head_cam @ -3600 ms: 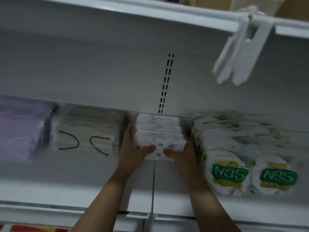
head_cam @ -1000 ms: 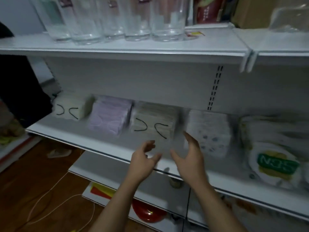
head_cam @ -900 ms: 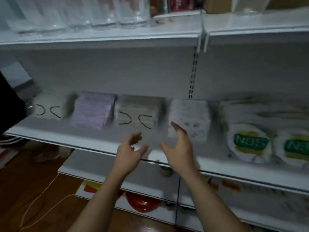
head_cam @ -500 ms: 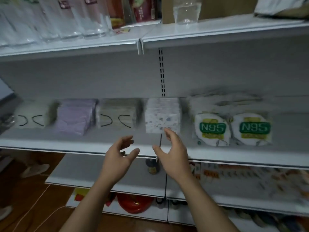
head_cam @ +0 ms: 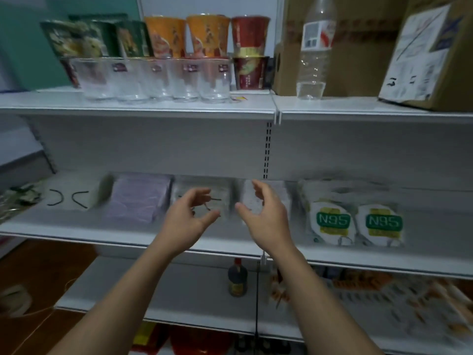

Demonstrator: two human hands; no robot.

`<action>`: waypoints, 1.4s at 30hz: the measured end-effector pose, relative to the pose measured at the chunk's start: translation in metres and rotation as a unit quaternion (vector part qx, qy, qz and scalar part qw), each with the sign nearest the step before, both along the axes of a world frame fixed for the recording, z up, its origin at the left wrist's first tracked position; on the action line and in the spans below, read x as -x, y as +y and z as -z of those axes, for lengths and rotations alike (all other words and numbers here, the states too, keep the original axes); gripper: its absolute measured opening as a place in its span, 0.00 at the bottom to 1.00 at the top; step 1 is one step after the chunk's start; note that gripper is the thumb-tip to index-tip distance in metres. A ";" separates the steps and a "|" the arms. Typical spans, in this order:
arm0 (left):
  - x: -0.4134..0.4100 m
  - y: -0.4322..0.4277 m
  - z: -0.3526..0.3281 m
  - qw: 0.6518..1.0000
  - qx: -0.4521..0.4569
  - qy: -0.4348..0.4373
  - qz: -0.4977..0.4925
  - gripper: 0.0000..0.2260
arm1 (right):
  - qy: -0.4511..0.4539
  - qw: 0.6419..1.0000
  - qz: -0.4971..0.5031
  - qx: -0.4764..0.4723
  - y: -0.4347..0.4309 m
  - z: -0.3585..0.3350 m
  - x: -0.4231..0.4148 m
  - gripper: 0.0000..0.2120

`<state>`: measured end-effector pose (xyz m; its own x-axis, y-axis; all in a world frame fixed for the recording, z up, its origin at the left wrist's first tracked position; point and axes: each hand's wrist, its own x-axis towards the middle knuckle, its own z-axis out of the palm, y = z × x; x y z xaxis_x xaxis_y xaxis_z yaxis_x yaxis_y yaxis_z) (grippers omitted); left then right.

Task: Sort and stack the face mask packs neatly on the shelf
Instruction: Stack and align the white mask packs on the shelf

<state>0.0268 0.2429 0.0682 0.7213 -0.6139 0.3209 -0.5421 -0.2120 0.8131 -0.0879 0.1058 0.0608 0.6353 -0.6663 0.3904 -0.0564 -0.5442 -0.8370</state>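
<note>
The left hand (head_cam: 188,221) and the right hand (head_cam: 267,221) are raised side by side in front of the middle shelf (head_cam: 76,233), palms turned toward each other with a clear gap between them. Both are empty: the fingers are loosely bent, the thumbs stand out, and neither hand touches a pack.

Behind the left hand's fingers, partly hidden, sits a greyish stack (head_cam: 220,190) of mask packs with black ear loops. Behind the right hand stands a white speckled stack (head_cam: 247,201). The two stacks sit next to each other toward the back of the shelf, below the slotted upright (head_cam: 266,149). Left of the greyish stack comes a purple stack (head_cam: 139,201), and beyond it a white stack (head_cam: 69,198) with black loops showing on its front. Right of the speckled stack lie two N95 packs (head_cam: 332,224) side by side, green labels facing out — what lies behind them is too blurred to tell.

On the upper shelf (head_cam: 153,108) a row of clear glasses (head_cam: 153,80) stands in front of cup noodles (head_cam: 207,37). Further right are a nearly empty plastic bottle (head_cam: 313,49) and cardboard boxes (head_cam: 358,47). On the lower shelf, seen between the forearms, stands a small dark bottle (head_cam: 237,279)
</note>
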 end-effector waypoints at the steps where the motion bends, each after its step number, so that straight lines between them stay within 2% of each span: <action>1: -0.009 0.014 -0.004 1.000 0.007 -0.007 0.001 0.20 | -0.001 1.000 0.002 0.009 0.013 -0.007 -0.008 0.28; 7: -0.067 0.094 -0.037 0.997 0.067 -0.035 0.012 0.20 | -0.002 0.996 0.001 0.088 0.093 -0.050 -0.061 0.29; 12: -0.099 0.136 -0.057 0.994 0.094 -0.040 0.044 0.19 | -0.024 0.994 0.037 0.103 0.135 -0.075 -0.080 0.29; 24: -0.130 0.159 -0.041 0.992 0.102 0.026 0.069 0.18 | 0.028 0.991 0.067 0.110 0.161 -0.066 -0.091 0.28; 32: -0.150 0.167 -0.014 0.996 0.064 0.054 0.028 0.18 | 0.047 0.996 0.019 0.067 0.154 -0.036 -0.126 0.28; 42: -0.196 0.215 0.021 0.991 0.022 0.094 -0.094 0.20 | 0.084 0.992 -0.091 0.006 0.171 0.011 -0.214 0.28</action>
